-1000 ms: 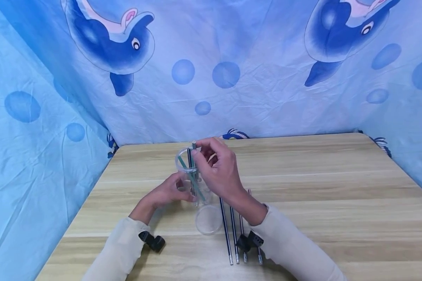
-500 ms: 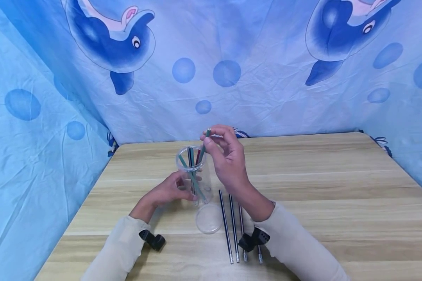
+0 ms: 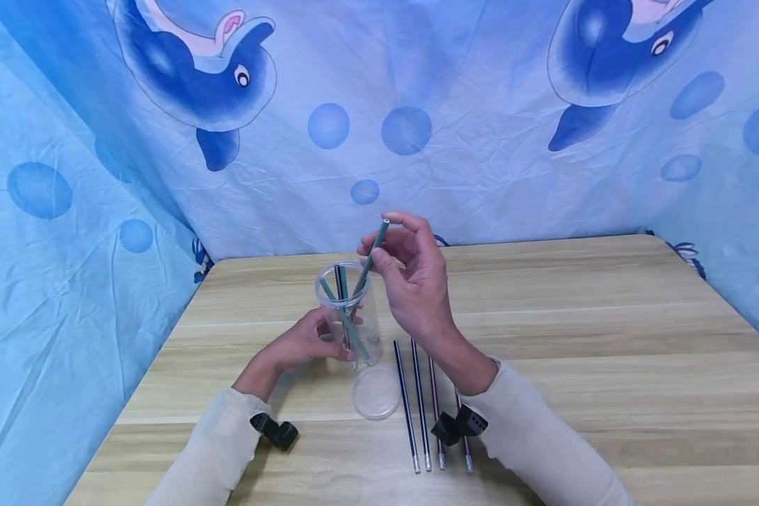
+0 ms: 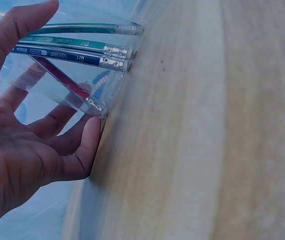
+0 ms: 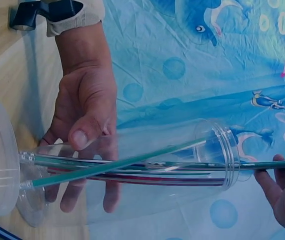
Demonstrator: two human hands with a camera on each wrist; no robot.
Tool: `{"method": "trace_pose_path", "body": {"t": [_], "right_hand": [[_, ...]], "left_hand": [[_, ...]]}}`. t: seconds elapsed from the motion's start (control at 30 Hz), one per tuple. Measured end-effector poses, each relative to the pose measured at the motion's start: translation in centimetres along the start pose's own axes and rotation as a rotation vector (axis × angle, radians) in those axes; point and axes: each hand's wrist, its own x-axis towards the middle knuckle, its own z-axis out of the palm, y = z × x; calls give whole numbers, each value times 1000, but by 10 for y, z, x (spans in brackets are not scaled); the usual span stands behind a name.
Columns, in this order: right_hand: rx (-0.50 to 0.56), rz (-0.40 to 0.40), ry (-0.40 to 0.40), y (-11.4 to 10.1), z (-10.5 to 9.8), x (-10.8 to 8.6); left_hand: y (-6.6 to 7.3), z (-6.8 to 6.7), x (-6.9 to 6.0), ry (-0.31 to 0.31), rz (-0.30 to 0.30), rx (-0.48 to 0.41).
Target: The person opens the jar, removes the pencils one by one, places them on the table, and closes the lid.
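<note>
Center frame, the left hand (image 3: 305, 343) grips a clear jar (image 3: 370, 320) of green, navy and red pencils (image 4: 72, 55); the right hand (image 3: 417, 277) pinches a slim green pencil (image 3: 367, 268).

Both sleeves (image 3: 209, 446) are off-white, each carrying a small, black wrist camera (image 3: 283, 436).

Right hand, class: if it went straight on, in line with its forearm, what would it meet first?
Probably the blue curtain behind the table, though depth is unclear; the green pencil held in the right hand reaches into the clear jar and might catch on it first.
</note>
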Motion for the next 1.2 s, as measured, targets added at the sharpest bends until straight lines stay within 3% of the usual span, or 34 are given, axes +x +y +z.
{"method": "trace_pose_path", "body": {"t": [0.6,1.0,1.2], "right_hand": [[-67,-300,153,-10,-8,8],[-61,-365,254,-21,-24,16],[-63,-345,294,-24,-41,19]], "left_hand": [[-2,-1,-1,9,-9,22],[-4,0,-1,5,-13,13],[-2,-1,-1,5,-7,30]]}}
